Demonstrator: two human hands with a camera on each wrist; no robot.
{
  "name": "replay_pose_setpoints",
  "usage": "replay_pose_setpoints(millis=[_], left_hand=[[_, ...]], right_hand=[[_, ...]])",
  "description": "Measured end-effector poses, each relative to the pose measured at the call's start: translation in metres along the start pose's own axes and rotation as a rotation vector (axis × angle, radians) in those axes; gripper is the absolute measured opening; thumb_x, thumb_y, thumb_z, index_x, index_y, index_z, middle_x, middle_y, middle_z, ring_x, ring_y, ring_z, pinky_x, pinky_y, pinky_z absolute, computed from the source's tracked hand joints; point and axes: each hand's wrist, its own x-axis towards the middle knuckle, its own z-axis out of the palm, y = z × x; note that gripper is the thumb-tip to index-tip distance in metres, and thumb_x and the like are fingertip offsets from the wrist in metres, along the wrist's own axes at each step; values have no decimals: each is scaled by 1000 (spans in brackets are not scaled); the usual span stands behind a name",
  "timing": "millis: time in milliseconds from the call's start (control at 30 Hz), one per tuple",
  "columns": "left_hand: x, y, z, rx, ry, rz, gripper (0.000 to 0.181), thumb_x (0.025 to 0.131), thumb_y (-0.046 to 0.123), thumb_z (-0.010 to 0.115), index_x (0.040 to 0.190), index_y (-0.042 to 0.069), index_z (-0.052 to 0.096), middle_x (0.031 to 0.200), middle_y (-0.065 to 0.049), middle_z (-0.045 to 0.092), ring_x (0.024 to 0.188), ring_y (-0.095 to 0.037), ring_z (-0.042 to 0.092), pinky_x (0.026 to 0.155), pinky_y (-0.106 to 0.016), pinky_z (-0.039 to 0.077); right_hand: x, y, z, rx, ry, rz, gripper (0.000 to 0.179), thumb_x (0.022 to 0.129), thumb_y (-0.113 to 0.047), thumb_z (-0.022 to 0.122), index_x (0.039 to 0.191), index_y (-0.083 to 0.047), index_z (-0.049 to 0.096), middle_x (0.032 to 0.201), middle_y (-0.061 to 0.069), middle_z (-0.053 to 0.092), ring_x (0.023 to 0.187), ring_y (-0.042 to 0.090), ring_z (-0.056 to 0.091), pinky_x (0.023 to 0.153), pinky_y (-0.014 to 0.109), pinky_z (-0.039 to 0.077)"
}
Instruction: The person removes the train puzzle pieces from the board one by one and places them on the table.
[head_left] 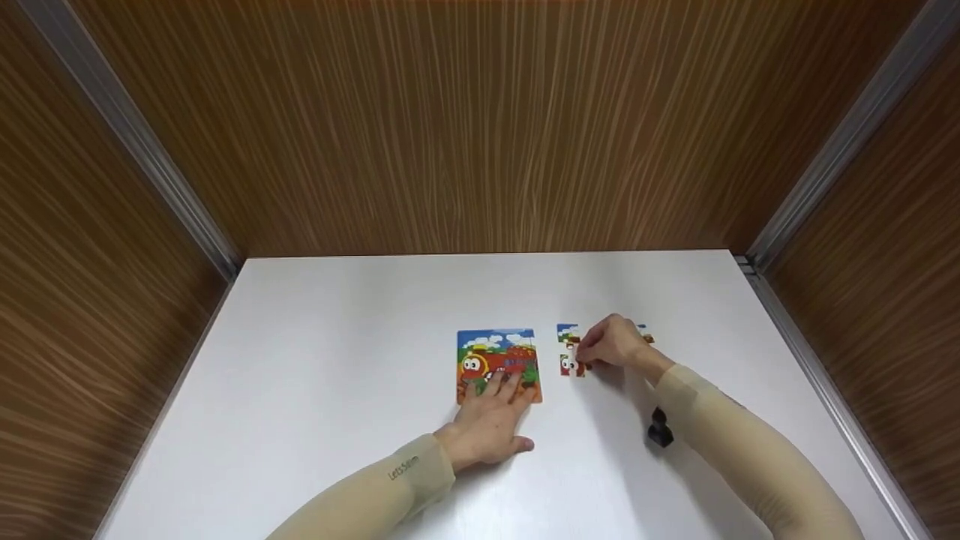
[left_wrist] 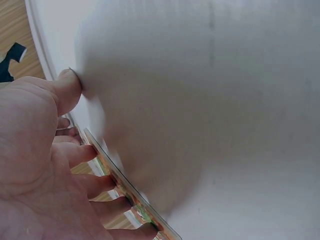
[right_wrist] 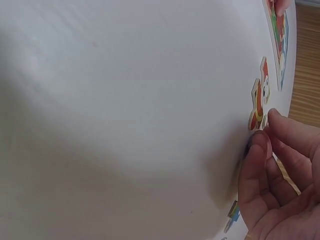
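Observation:
A square picture puzzle (head_left: 495, 352) with a red cartoon train lies on the white table. My left hand (head_left: 491, 424) rests on its near part with fingers spread, and the left wrist view shows the fingertips over the puzzle's edge (left_wrist: 142, 202). To the right lie loose jigsaw pieces: a blue-and-green one (head_left: 567, 332) and a red one with cartoon eyes (head_left: 571, 366). Between thumb and forefinger, my right hand (head_left: 616, 343) pinches a small jigsaw piece beside the red one (right_wrist: 259, 100). The fingers hide most of the held piece.
Another jigsaw piece (head_left: 645, 334) shows beyond the right wrist, partly covered. A small black object (head_left: 660, 429) stands near the right forearm. Wood-grain panels (head_left: 480, 127) enclose the white table (head_left: 337, 337) at the back and sides.

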Motion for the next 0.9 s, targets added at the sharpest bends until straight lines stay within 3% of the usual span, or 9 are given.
replay_pose_setpoints(millis=[233, 433, 667, 900], left_hand=[[1, 0, 0, -15, 6, -9, 87, 105, 62, 70, 177, 27, 38, 189, -9, 26, 176, -40, 24, 135, -74, 31], [0, 0, 0, -6, 4, -15, 87, 105, 63, 70, 177, 27, 38, 189, -8, 26, 176, -39, 25, 135, -74, 31], [1, 1, 0, 12, 10, -8, 86, 105, 64, 69, 177, 27, 38, 189, -9, 27, 176, -38, 27, 136, -72, 33], [0, 3, 0, 14, 4, -10, 87, 105, 64, 68, 177, 26, 37, 189, -9, 27, 176, -38, 26, 136, -72, 32]], right_hand=[[2, -7, 1, -33, 22, -68, 9, 93, -15, 91, 97, -8, 90, 93, 7, 88, 77, 10, 69, 66, 20, 51], [4, -22, 6, -1, 9, -67, 10, 93, -17, 90, 99, -9, 90, 92, 6, 87, 76, 13, 72, 65, 20, 53], [9, -43, 14, -34, -14, -77, 18, 97, -19, 88, 111, -8, 88, 113, 13, 85, 92, 18, 74, 78, 26, 60], [15, -61, 25, -12, -78, -163, 23, 99, -14, 84, 120, -4, 86, 109, 12, 84, 90, 17, 72, 76, 26, 61]])
